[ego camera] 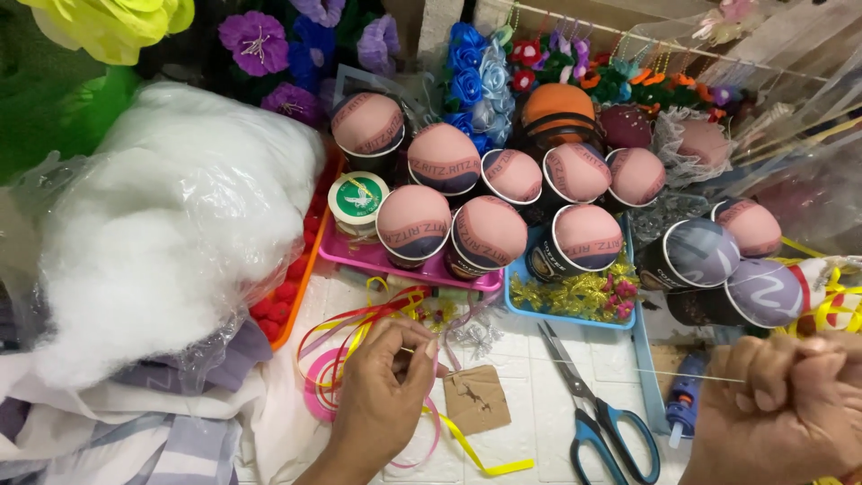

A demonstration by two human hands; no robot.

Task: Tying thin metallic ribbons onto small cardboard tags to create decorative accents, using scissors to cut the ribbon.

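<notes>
My left hand (382, 395) pinches one end of a thin pale thread (575, 364) between thumb and fingertips (429, 348); my right hand (790, 404) is closed into a fist around the other end, near the right edge of the tabletop. The thread runs taut and almost level between the two hands, above the white tabletop (539, 359), crossing over the blades of the blue-handled scissors (593, 418). Whether a needle sits in the left pinch I cannot tell.

Just right of the left hand lies a small brown card scrap (476, 400); beneath and left of it spread loops of red, yellow and pink ribbon (359, 328). A blue glue gun (687, 395) lies close beside the right fist.

Towards the far edge stand a pink tray (359, 256) and a blue tray (575, 319) carrying round pincushions (489, 232) set in dark cups. A bag of white stuffing (162, 224) fills the left side.

Risks, as I judge them: the thread is fine and under tension, so a harder pull could snap it or draw it out of the light left pinch. If it drops slack, it could snag on the scissor blades or tangle in the ribbon loops. The right fist sits close to the glue gun and could knock it.
</notes>
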